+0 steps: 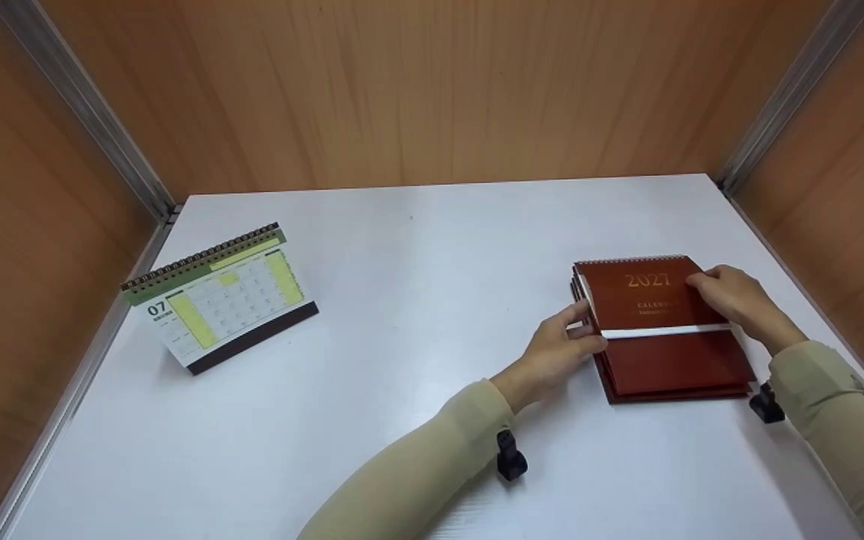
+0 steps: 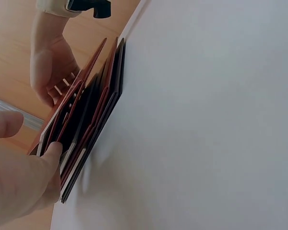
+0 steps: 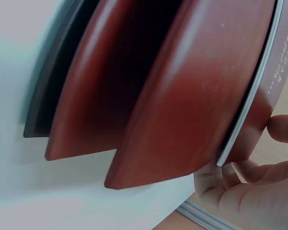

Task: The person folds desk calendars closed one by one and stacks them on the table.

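Observation:
A dark red desk calendar (image 1: 648, 296) with gold "2027" lettering and a spiral along its far edge lies at the right of the table. My right hand (image 1: 739, 298) pinches its right edge, thumb on the cover and fingers beneath. At the opposite edge, my left hand (image 1: 548, 352) holds the side with thumb and fingers. The left wrist view shows fanned red and black boards (image 2: 104, 108) under the cover, with dark gaps between them. In the right wrist view, the thick red board (image 3: 182, 120) hides part of the right fingers.
Another desk calendar (image 1: 226, 300), open at page 07 with a black spiral, stands tilted at the left of the white table (image 1: 417, 300). Wooden panels (image 1: 432, 90) with metal corner rails (image 1: 94, 112) enclose the table at the back and sides.

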{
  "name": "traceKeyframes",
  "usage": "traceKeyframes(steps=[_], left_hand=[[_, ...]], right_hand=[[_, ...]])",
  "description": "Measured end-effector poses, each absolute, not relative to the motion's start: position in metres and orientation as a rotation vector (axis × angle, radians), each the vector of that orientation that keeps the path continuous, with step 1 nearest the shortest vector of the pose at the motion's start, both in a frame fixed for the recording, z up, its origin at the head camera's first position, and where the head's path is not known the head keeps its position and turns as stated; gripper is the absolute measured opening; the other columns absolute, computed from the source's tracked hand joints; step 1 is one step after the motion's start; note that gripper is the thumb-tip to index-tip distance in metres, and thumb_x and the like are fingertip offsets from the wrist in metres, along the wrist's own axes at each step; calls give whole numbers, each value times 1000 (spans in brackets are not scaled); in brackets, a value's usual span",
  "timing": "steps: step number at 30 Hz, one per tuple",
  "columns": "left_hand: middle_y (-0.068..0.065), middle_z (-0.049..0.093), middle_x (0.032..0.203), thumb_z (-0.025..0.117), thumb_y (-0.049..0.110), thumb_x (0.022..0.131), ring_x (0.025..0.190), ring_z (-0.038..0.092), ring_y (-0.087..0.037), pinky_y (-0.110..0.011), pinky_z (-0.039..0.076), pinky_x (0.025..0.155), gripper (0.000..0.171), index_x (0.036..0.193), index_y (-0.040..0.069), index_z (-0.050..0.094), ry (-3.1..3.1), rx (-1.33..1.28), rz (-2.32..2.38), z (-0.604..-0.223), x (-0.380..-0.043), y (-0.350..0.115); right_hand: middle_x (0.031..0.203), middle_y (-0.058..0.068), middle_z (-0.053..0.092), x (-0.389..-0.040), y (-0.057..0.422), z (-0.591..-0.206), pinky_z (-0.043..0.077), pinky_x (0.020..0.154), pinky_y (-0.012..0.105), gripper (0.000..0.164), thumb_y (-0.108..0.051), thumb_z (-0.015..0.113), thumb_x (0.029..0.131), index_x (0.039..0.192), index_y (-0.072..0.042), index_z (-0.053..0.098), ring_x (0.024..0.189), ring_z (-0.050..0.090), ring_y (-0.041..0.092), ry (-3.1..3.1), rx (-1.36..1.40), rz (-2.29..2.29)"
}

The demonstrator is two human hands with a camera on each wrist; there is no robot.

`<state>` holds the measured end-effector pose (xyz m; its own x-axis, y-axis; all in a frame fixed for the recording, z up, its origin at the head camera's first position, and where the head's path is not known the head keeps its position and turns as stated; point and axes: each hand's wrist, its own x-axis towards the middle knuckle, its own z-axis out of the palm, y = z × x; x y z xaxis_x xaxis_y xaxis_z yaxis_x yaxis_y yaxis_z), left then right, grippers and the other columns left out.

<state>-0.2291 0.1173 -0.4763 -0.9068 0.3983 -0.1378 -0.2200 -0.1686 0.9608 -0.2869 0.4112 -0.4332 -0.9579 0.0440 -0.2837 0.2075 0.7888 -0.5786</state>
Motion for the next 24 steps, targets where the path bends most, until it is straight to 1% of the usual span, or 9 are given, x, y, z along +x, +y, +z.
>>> traceKeyframes(steps=[4,7,12,15,21,24], left_hand=[[-1,53,158,71,-2,95,137,58,-17,-28,54,106,74,162,7,42,1739,231,2086,-478,-229,116],[-1,53,159,73,1,95,139,57,-17,-27,53,107,75,163,10,42,1797,248,2033,-478,-229,116],[1,60,150,74,5,96,139,58,-15,-27,53,107,73,162,17,45,1841,291,1953,-479,-228,115],[2,61,148,73,6,97,138,58,-13,-28,52,108,72,162,19,45,1847,341,1925,-480,-228,114],[2,60,152,73,17,97,144,53,-14,-29,47,114,81,168,19,34,1958,364,1805,-478,-227,110],[4,57,156,73,18,98,146,51,-16,-31,44,117,83,169,19,30,1972,380,1787,-477,-227,110]], right_hand=[[146,43,40,-286,412,-435,38,112,66,76,-41,32,110,147,24,34,133,43,54,2724,193,-925],[146,43,40,-286,413,-436,38,112,66,76,-41,32,109,147,24,33,134,43,54,2729,194,-915],[145,43,40,-285,413,-437,40,110,64,75,-40,33,109,147,24,33,131,44,53,2740,197,-896],[145,44,40,-284,413,-437,40,110,65,76,-41,33,109,147,25,33,131,44,53,2735,200,-899],[145,45,38,-282,413,-437,38,113,69,77,-41,32,109,149,26,28,133,42,55,2709,202,-909],[146,45,37,-282,413,-437,37,113,70,78,-41,32,109,149,26,27,133,42,56,2703,204,-906]])
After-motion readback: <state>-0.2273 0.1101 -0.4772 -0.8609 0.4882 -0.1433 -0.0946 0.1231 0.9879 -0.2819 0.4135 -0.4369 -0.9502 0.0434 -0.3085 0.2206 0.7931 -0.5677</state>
